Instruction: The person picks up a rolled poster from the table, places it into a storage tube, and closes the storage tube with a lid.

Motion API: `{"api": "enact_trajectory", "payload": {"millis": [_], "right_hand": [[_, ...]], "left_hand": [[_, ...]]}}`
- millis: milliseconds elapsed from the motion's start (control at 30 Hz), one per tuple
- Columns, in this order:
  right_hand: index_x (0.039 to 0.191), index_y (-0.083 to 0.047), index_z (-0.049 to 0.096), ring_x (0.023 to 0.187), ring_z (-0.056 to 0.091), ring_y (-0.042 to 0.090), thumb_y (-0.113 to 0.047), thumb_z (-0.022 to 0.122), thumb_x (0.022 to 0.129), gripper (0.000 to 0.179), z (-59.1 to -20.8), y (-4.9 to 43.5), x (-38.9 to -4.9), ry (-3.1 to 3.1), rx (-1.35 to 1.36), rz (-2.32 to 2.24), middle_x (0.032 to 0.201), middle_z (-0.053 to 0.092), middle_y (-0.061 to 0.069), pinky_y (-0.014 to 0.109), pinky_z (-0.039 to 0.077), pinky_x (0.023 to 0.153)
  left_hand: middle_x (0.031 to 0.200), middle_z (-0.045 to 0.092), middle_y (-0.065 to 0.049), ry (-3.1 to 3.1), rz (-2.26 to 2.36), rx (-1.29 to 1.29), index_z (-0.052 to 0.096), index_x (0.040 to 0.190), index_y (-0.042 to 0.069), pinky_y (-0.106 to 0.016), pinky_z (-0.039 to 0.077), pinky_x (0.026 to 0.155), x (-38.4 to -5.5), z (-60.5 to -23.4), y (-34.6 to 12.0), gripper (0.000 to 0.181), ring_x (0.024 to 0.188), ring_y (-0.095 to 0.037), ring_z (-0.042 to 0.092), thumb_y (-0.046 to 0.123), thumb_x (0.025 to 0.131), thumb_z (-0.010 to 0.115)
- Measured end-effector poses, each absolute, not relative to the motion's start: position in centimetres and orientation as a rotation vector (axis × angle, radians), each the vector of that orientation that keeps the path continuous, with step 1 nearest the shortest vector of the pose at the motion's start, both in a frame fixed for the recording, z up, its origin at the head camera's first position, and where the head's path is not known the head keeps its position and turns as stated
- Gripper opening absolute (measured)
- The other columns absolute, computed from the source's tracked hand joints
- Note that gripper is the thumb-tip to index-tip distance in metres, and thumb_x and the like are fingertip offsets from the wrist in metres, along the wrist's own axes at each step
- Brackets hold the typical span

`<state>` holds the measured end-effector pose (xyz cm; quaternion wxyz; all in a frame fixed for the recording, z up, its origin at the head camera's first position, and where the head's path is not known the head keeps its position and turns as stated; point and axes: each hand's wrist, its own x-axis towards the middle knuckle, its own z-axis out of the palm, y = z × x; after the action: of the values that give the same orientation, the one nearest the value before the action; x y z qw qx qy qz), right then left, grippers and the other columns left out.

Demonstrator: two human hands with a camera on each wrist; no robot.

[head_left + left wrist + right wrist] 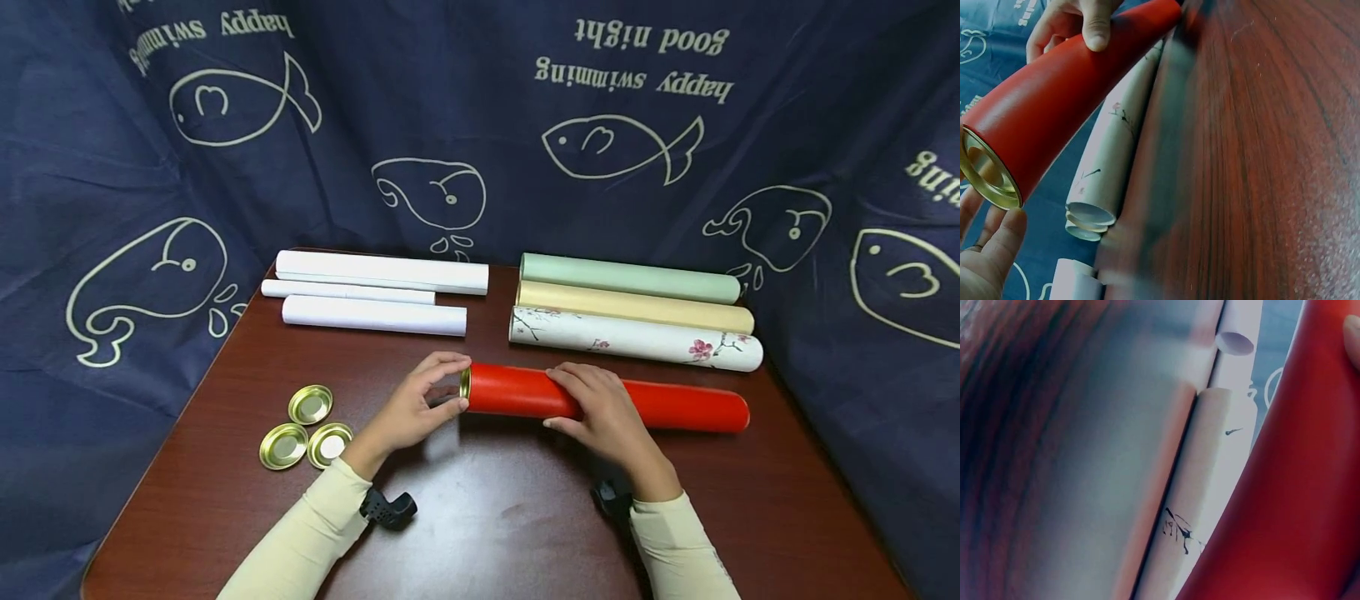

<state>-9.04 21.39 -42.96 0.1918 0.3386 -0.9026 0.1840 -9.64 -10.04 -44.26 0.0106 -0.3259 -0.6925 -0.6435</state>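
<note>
A long red cardboard tube [517,392] lies crosswise in front of me, and its shadow falls on the table below. Fitted in its left end is a gold metal lid [988,169], recessed in the middle. My left hand [408,408] pinches the rim of that lid, fingers above and thumb below in the head view. Around the tube's middle, my right hand [607,412] grips with the thumb on the near side. In the right wrist view the red tube [1285,475] fills the right side, and only one fingertip shows.
Three gold lids [311,405] lie at the left of the brown table [480,533]. Behind are several white paper rolls [375,315], plus a green tube [630,278], a cream tube [637,307] and a flower-patterned tube [637,339]. A dark blue curtain [420,100] hangs behind.
</note>
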Motion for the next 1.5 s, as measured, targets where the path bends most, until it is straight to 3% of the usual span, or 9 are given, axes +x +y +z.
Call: {"api": "enact_trajectory", "payload": {"millis": [300, 533, 767, 1200, 1500], "right_hand": [[0.13, -0.01, 0.061, 0.116, 0.055, 0.035, -0.037, 0.086, 0.072, 0.068, -43.2, 21.6, -9.2, -2.517, 0.968, 0.505, 0.125, 0.061, 0.013, 0.055, 0.041, 0.096], [0.131, -0.005, 0.06, 0.115, 0.056, 0.039, -0.032, 0.086, 0.074, 0.068, -43.1, 23.0, -9.9, -2.578, 1.029, 0.399, 0.124, 0.062, 0.018, 0.056, 0.041, 0.1], [0.132, -0.001, 0.058, 0.116, 0.056, 0.04, -0.028, 0.088, 0.073, 0.071, -43.0, 25.1, -12.2, -2.681, 0.961, 0.337, 0.124, 0.062, 0.019, 0.055, 0.04, 0.101], [0.135, -0.002, 0.055, 0.116, 0.053, 0.038, -0.024, 0.087, 0.076, 0.071, -44.3, 26.4, -14.4, -2.787, 0.86, 0.352, 0.125, 0.062, 0.019, 0.056, 0.041, 0.099], [0.131, 0.002, 0.059, 0.122, 0.05, 0.041, -0.017, 0.08, 0.083, 0.055, -43.2, 26.8, -15.1, -2.715, 0.893, 0.448, 0.132, 0.056, 0.024, 0.056, 0.038, 0.104]], "left_hand": [[0.138, 0.046, -0.024, -2.196, -1.98, -1.03, 0.055, 0.133, -0.01, -0.052, 0.05, 0.094, -9.7, -44.8, -10.0, 0.051, 0.126, -0.041, 0.048, -0.009, 0.085, 0.072], [0.134, 0.052, -0.015, -2.422, -1.658, -0.935, 0.062, 0.13, 0.002, -0.053, 0.053, 0.089, -9.8, -44.8, -10.7, 0.047, 0.124, -0.032, 0.052, 0.009, 0.087, 0.077], [0.134, 0.053, -0.01, -2.584, -1.36, -0.864, 0.064, 0.127, 0.007, -0.047, 0.055, 0.085, -9.9, -43.9, -14.3, 0.037, 0.118, -0.028, 0.056, 0.014, 0.092, 0.072], [0.133, 0.053, -0.019, -2.776, -1.085, -0.791, 0.064, 0.127, 0.004, -0.045, 0.053, 0.075, -10.5, -42.1, -20.0, 0.038, 0.11, -0.035, 0.058, 0.016, 0.092, 0.071], [0.131, 0.054, -0.02, -2.81, -0.985, -0.73, 0.065, 0.125, 0.002, -0.052, 0.047, 0.091, -11.1, -41.1, -22.1, 0.033, 0.119, -0.034, 0.053, 0.015, 0.095, 0.067]]}}
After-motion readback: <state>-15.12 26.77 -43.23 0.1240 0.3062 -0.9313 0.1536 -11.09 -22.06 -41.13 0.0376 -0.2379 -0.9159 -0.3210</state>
